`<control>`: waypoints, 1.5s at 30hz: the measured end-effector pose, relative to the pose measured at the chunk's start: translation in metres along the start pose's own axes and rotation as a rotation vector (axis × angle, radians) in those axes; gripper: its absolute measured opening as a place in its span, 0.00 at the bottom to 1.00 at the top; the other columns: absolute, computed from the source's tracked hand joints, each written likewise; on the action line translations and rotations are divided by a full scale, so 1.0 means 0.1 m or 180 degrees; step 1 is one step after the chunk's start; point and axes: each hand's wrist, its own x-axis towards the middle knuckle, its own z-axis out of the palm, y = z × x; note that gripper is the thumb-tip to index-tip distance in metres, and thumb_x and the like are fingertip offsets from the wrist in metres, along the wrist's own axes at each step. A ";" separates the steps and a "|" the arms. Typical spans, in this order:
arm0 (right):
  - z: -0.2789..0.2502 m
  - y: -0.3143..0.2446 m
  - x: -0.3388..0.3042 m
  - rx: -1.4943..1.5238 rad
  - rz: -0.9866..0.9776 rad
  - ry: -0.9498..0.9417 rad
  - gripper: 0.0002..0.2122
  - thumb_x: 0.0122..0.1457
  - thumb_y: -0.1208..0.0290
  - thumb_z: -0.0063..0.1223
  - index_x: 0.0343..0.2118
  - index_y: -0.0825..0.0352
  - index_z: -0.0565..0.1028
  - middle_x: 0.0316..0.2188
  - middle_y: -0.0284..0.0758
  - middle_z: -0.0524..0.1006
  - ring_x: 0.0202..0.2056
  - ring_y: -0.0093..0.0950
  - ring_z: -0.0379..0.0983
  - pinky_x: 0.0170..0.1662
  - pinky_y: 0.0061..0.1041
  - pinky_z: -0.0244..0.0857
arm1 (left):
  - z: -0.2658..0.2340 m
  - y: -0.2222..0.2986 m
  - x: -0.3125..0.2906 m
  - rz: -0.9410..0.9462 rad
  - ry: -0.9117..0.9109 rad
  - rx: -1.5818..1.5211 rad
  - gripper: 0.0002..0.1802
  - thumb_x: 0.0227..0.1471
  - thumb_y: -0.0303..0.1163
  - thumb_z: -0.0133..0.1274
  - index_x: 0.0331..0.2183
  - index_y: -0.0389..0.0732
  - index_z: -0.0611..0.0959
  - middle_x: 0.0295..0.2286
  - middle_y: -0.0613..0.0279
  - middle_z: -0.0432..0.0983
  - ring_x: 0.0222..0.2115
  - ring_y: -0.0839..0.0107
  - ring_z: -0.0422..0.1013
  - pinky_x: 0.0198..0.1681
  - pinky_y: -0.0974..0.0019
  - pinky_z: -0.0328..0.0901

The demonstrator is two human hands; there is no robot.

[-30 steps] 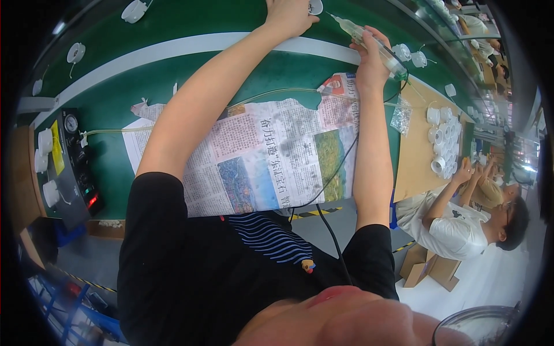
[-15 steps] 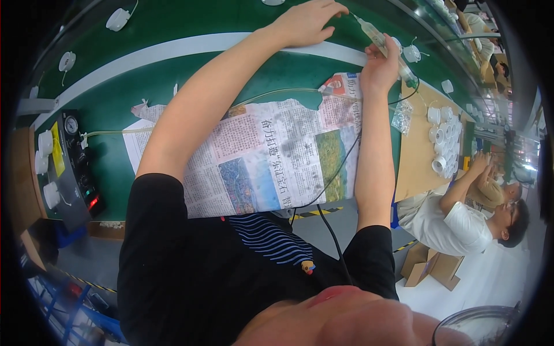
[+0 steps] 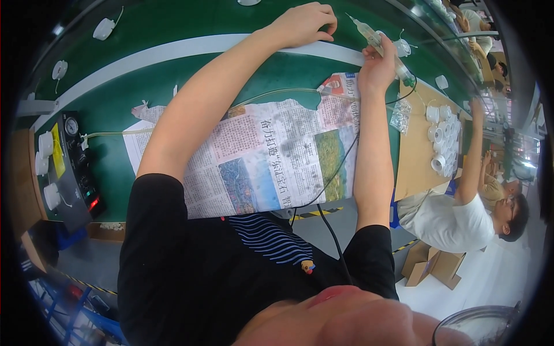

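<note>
A clear dispensing syringe (image 3: pixel 372 39) with a thin needle tip and a green lower end is gripped in my right hand (image 3: pixel 378 68), tip pointing up and left. My left hand (image 3: pixel 304 24) hovers over the far side of the green bench, left of the needle and apart from it. Its fingers are curled in, and whatever they may hold is hidden. Just right of the syringe lies a round white part (image 3: pixel 402 48) with thin wires. Spotted newspaper (image 3: pixel 288 155) covers the bench below my arms, a clear tube (image 3: pixel 271 93) running across it.
A black control box (image 3: pixel 75 167) with a gauge and red display stands at left. Several white parts (image 3: pixel 105 29) sit on the green belt beyond the pale rail (image 3: pixel 190 47). At right are cardboard (image 3: pixel 418 150) with white rings (image 3: pixel 441 138), a clear bag (image 3: pixel 400 115) and a co-worker (image 3: pixel 456 222).
My left hand has drawn back left from the needle tip, its fingers curling in. The syringe has shifted slightly left. White parts on the belt have slid left. The co-worker has raised an arm.
</note>
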 end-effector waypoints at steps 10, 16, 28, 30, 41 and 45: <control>-0.01 -0.03 0.03 0.0086 -0.0039 0.0165 0.08 0.61 0.67 0.57 0.39 0.65 0.76 0.32 0.32 0.76 0.29 0.23 0.68 0.36 0.24 0.63 | 0.06 0.00 0.00 0.0123 0.0156 0.0067 0.11 0.52 0.32 0.57 0.39 0.41 0.81 0.39 0.55 0.75 0.44 0.54 0.71 0.49 0.56 0.69; -0.04 -0.01 0.03 0.0125 -0.0053 0.0375 0.08 0.60 0.67 0.57 0.37 0.65 0.76 0.29 0.31 0.76 0.27 0.22 0.68 0.34 0.24 0.63 | 0.07 0.01 -0.01 0.0204 0.0130 0.0156 0.20 0.51 0.31 0.57 0.47 0.40 0.77 0.46 0.54 0.74 0.48 0.51 0.69 0.52 0.54 0.67; -0.03 -0.02 0.02 0.0145 -0.0113 0.0488 0.09 0.61 0.66 0.55 0.39 0.66 0.75 0.28 0.31 0.75 0.26 0.21 0.67 0.31 0.23 0.61 | 0.09 -0.05 0.02 0.0483 -0.0265 0.0238 0.32 0.50 0.33 0.60 0.57 0.42 0.73 0.50 0.52 0.73 0.47 0.49 0.69 0.54 0.52 0.66; -0.03 -0.01 0.03 0.0048 -0.0146 0.0410 0.09 0.61 0.66 0.55 0.39 0.66 0.75 0.29 0.32 0.75 0.26 0.21 0.66 0.31 0.23 0.61 | 0.08 -0.05 0.00 0.0351 -0.0118 0.0356 0.32 0.50 0.34 0.60 0.57 0.43 0.73 0.49 0.51 0.73 0.47 0.49 0.69 0.53 0.51 0.66; 0.02 -0.02 -0.03 -0.0177 -0.0069 -0.0032 0.09 0.61 0.68 0.56 0.41 0.68 0.76 0.31 0.34 0.76 0.26 0.22 0.68 0.32 0.23 0.62 | -0.13 0.32 -0.07 -0.0984 0.0804 0.0834 0.31 0.48 0.35 0.64 0.54 0.44 0.74 0.42 0.45 0.76 0.45 0.46 0.71 0.48 0.47 0.67; 0.07 -0.02 -0.05 -0.0424 -0.0130 -0.0271 0.09 0.61 0.70 0.57 0.41 0.68 0.76 0.32 0.34 0.76 0.28 0.22 0.70 0.33 0.23 0.63 | -0.09 0.02 -0.01 -0.0979 0.0757 0.0301 0.30 0.45 0.32 0.65 0.51 0.43 0.74 0.44 0.44 0.73 0.45 0.45 0.72 0.48 0.49 0.67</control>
